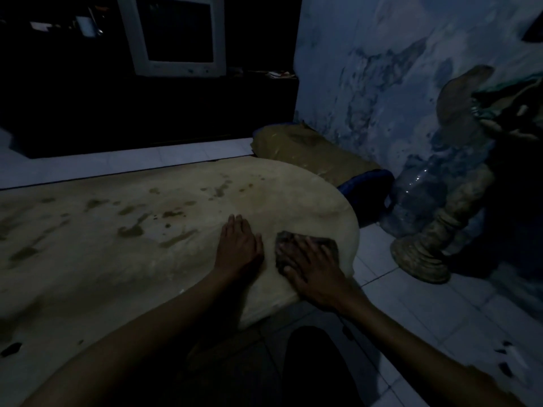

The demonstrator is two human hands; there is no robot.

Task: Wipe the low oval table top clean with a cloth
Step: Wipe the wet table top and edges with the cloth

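Observation:
The low oval table top (123,254) is pale tan and fills the left and middle of the dim view, with dark smudges across its far half. A dark cloth (326,243) lies near its rounded right end. My right hand (311,271) presses flat on the cloth with straight, spread fingers. My left hand (238,245) rests flat on the bare table just left of the cloth, fingers straight and together.
A carved stone-like statue (435,245) and a clear plastic jug (417,198) stand on the tiled floor right of the table. A tan cushion with blue trim (311,154) lies behind the table's end. A white monitor (176,36) sits on a dark cabinet beyond.

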